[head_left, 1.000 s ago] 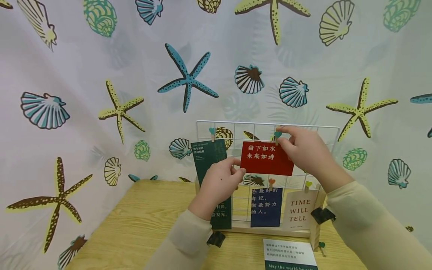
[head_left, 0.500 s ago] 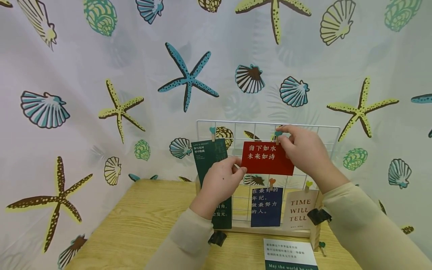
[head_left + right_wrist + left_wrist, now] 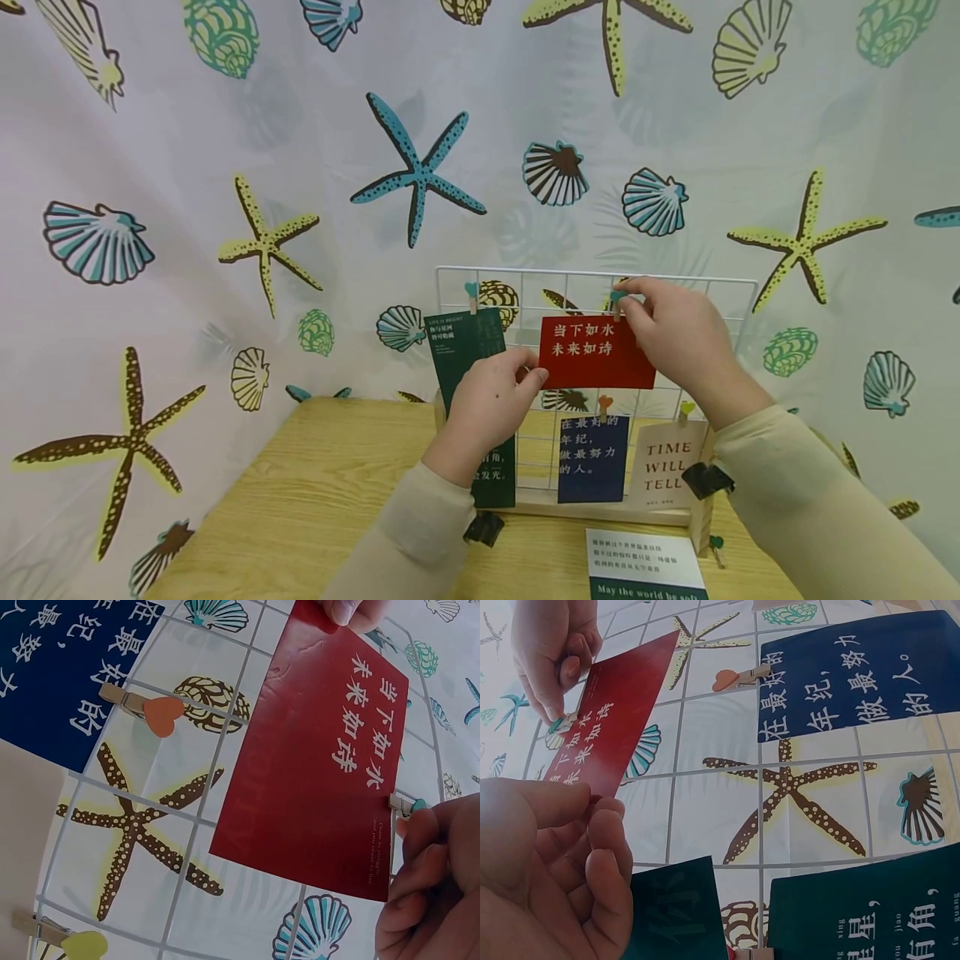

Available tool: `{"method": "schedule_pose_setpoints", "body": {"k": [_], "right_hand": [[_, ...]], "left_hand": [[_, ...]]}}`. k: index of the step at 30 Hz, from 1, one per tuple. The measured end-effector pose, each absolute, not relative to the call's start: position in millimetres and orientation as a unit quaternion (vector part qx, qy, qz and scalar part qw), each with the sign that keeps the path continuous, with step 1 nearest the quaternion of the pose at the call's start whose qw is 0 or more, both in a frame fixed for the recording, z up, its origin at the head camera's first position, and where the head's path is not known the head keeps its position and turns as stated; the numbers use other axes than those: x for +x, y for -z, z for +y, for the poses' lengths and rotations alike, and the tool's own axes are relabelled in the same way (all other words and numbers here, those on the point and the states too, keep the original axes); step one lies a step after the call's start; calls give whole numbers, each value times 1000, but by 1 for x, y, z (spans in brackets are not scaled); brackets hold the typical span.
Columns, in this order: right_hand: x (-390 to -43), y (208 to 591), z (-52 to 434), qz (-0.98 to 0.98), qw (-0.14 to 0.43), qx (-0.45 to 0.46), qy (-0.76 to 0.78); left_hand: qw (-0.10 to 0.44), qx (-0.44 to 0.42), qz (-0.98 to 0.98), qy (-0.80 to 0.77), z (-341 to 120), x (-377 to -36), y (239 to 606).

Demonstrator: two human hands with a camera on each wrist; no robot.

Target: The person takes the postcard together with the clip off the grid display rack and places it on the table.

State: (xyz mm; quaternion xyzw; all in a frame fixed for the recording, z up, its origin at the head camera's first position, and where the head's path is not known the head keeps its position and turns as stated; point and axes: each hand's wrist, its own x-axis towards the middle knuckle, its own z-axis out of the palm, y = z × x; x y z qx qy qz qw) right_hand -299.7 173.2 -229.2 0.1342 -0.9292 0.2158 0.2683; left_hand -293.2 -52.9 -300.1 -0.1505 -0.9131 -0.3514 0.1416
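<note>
From the head camera, the left hand [image 3: 491,398] pinched the lower left corner of a red card [image 3: 596,352] between thumb and forefinger, its grip closed on the card's edge. The right hand [image 3: 678,333] pinched a small teal-heart clip [image 3: 617,300] at the card's top edge, against the upper part of a white wire grid [image 3: 720,283]. The grid stood upright on a wooden desk [image 3: 315,492]. A dark green card [image 3: 461,346] hung at the grid's left, a navy card [image 3: 592,458] and a cream card [image 3: 663,467] below. Another card [image 3: 645,567] lay flat on the desk in front.

The left wrist camera showed the left hand [image 3: 551,877] with thumb and fingers curled onto the red card [image 3: 619,716], and the right hand [image 3: 555,645] pinching the clip [image 3: 559,726].

In the right wrist view, the right hand [image 3: 431,892] gripped the clip [image 3: 407,804] at the red card's [image 3: 319,765] edge; an orange-heart clip [image 3: 146,709] held the navy card [image 3: 64,667].
</note>
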Motion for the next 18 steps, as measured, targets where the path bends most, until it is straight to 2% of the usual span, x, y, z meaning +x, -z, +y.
{"method": "schedule_pose_setpoints", "body": {"k": [18], "right_hand": [[-297, 228, 171, -926, 298, 131, -192]], "left_hand": [[158, -152, -913, 342, -53, -291, 301]]}}
